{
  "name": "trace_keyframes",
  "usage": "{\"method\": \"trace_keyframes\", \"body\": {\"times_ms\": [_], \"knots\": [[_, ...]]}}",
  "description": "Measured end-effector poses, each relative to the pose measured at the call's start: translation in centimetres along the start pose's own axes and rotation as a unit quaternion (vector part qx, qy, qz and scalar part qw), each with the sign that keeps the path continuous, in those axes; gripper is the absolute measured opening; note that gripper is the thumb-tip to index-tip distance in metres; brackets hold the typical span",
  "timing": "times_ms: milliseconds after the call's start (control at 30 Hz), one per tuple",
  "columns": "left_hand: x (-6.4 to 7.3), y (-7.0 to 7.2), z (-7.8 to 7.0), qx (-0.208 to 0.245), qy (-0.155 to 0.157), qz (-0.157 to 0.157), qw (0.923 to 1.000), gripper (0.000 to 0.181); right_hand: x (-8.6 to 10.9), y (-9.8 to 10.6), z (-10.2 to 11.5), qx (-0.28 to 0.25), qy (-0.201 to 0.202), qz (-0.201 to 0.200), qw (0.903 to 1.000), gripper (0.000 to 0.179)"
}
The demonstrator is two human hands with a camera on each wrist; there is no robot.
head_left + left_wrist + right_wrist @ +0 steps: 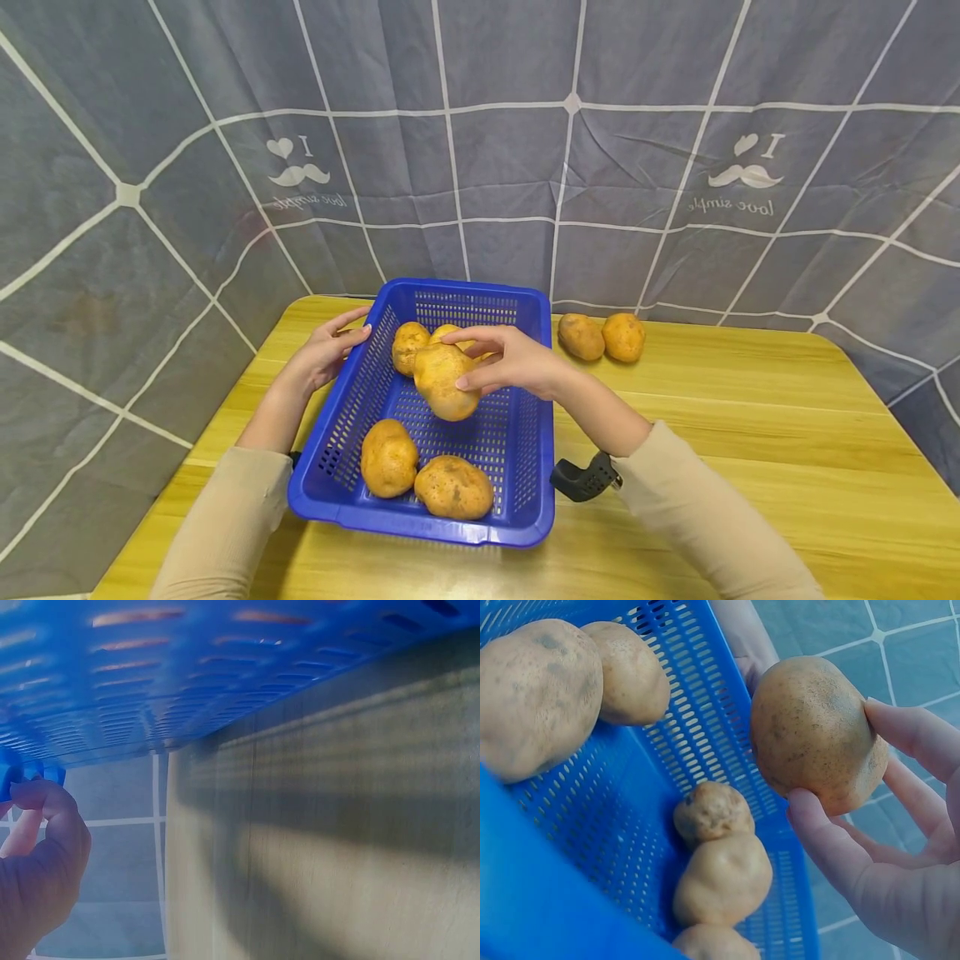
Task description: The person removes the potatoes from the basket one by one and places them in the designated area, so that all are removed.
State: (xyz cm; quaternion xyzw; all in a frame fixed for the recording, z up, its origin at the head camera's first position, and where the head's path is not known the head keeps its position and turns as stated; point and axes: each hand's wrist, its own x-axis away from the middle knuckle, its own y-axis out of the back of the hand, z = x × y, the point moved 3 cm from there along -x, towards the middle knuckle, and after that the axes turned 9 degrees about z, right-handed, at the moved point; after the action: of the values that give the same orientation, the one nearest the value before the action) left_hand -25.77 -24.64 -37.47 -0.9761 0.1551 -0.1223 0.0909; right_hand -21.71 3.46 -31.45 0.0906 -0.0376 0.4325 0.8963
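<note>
My right hand [521,360] pinches a potato [444,382] between thumb and fingers, above the inside of a blue plastic basket [543,333]. The held potato [814,735] looks whole, brown and slightly dirty in the right wrist view. At the basket's left rim, my left hand [321,357] grips the edge; the left wrist view shows the thumb [56,806] bent against the blue rim. Two potatoes, one rounded [389,458] and one longer [453,487], lie at the near end of the basket. Others, including a knobbly potato [409,347], sit at the far end, partly hidden by the held one.
Two potatoes, a darker one [581,337] and a yellower one [624,337], lie side by side on the wooden table [735,433], right of the basket near the back edge. A grey checked curtain [502,167] hangs behind and along the left.
</note>
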Motion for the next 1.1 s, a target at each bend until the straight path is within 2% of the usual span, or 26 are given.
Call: {"method": "trace_keyframes", "body": {"times_ms": [533, 833, 1100], "knots": [[0.0, 0.0, 0.0, 0.0, 0.0, 0.0, 1.0, 0.061, 2.6, 2.4, -0.1, -0.007, 0.003, -0.01, 0.9999, 0.061], [0.1, -0.2, 0.0, 0.006, 0.0, 0.004, 1.0, 0.061, 4.1, 4.0, -0.9, -0.016, -0.006, -0.034, 0.9993, 0.062], [0.2, -0.3, -0.3, 0.006, 0.001, 0.005, 1.0, 0.063, 5.5, 5.4, -1.4, -0.015, 0.004, -0.049, 0.9987, 0.063]]}}
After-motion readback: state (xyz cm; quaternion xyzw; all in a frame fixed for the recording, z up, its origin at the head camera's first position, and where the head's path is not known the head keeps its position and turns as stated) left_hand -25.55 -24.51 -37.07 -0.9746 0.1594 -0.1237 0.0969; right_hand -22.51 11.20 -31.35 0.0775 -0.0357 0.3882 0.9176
